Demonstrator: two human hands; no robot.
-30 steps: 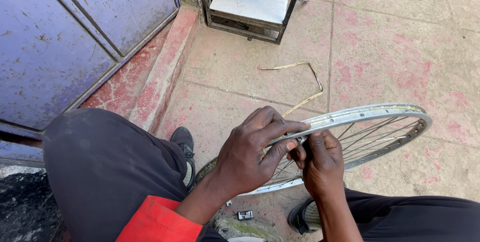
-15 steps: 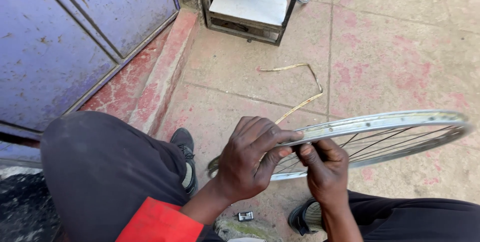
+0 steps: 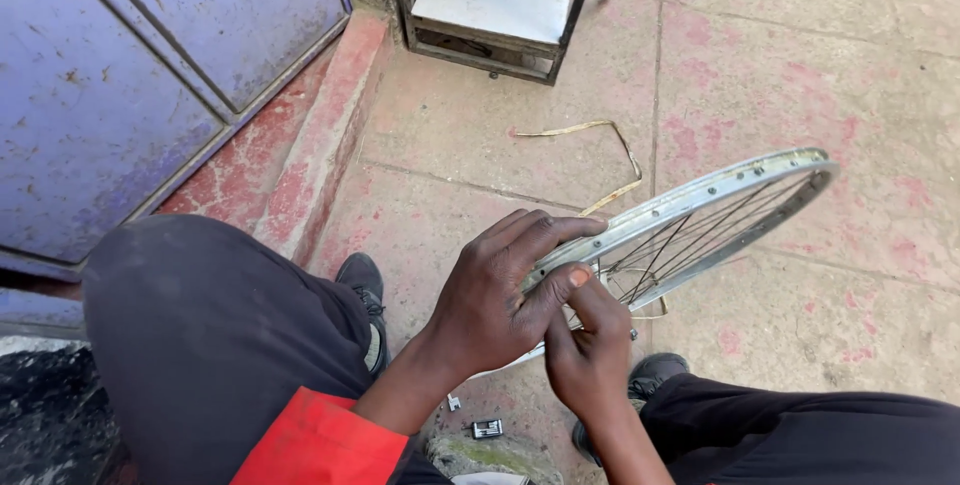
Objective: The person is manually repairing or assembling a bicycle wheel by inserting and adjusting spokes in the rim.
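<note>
The left hand [image 3: 490, 305] is clamped on the rim [image 3: 690, 210], fingers over its edge; the right hand [image 3: 590, 355] pinches something small at the spokes [image 3: 665, 245], I cannot tell what. The rim hangs between the knees, above the floor [image 3: 780, 75]. It could slip and twist, because smooth metal gives little grip. The thin spokes could bend or nip a finger. The floor is rough, stained stone.

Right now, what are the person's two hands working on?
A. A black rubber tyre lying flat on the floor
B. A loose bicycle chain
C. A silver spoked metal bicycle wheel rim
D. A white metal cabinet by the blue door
C: the left hand wraps over the silver spoked metal bicycle wheel rim, and the right hand touches the rim's edge beside it.
</note>
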